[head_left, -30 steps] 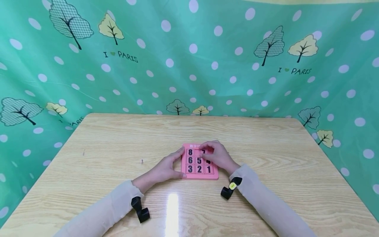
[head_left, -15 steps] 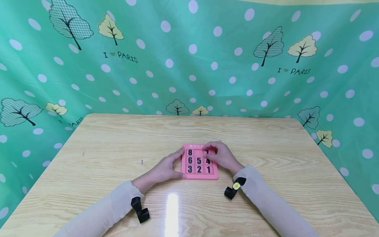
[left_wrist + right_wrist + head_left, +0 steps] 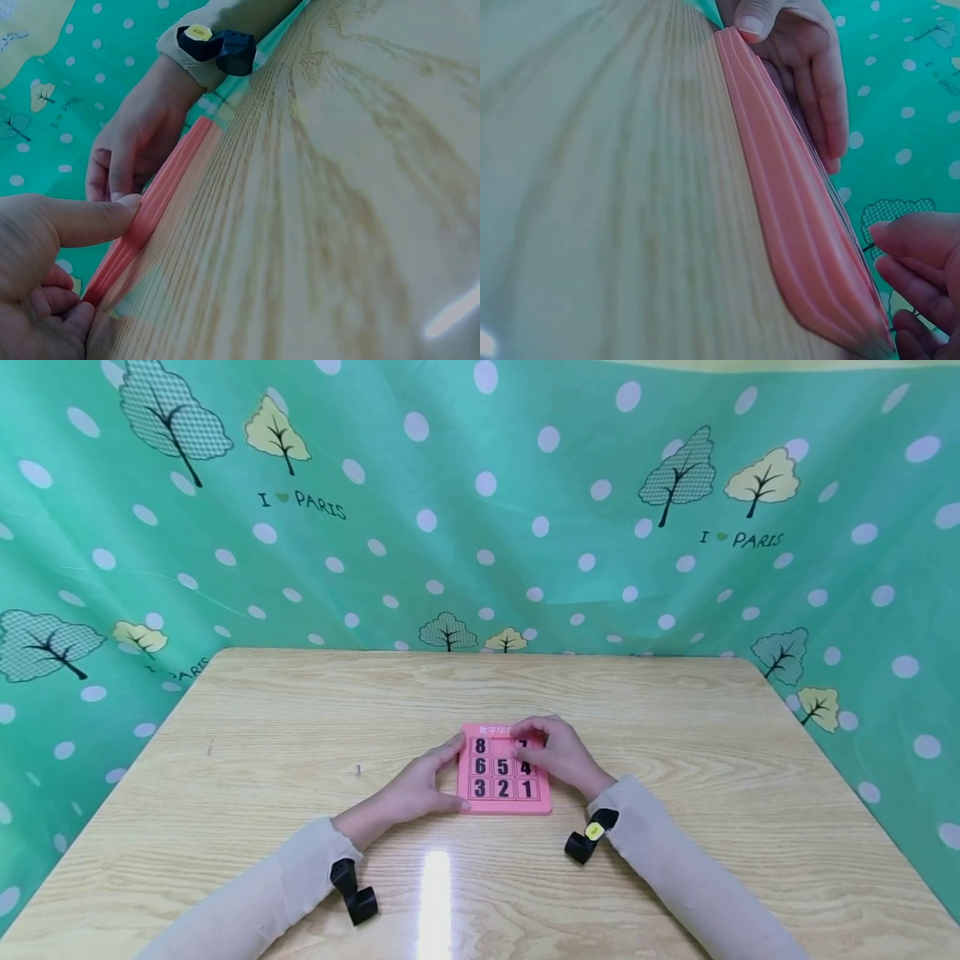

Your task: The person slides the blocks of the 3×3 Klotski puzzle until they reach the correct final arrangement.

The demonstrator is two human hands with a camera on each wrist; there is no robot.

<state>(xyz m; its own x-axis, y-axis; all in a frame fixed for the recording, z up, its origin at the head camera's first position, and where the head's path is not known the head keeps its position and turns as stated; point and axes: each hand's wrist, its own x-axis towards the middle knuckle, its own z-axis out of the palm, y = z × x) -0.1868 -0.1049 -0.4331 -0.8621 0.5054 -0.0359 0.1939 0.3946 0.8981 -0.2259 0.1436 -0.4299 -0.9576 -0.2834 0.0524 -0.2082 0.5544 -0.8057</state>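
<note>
A pink sliding number puzzle (image 3: 491,777) lies flat on the table, its tiles reading 8, a gap and 7, then 6 5 4, then 3 2 1. My left hand (image 3: 416,785) holds its left side, thumb at the near corner and fingers along the far part of the edge. In the left wrist view the thumb (image 3: 97,221) presses on the pink edge. Over the upper right of the puzzle is my right hand (image 3: 558,752), thumb and forefinger bent with their tips at the 7 tile (image 3: 523,745), which they partly cover. Its other fingers are mostly hidden in the head view.
The wooden table (image 3: 337,702) extends around the puzzle, with a bright reflection (image 3: 435,902) near the front. A green dotted curtain (image 3: 487,527) with printed trees hangs behind and beside it. Black wrist cameras (image 3: 360,902) sit on both sleeves.
The 7 tile has slid right into the top right place, and my right hand has shifted slightly right with it. My left hand keeps its hold on the puzzle's left side.
</note>
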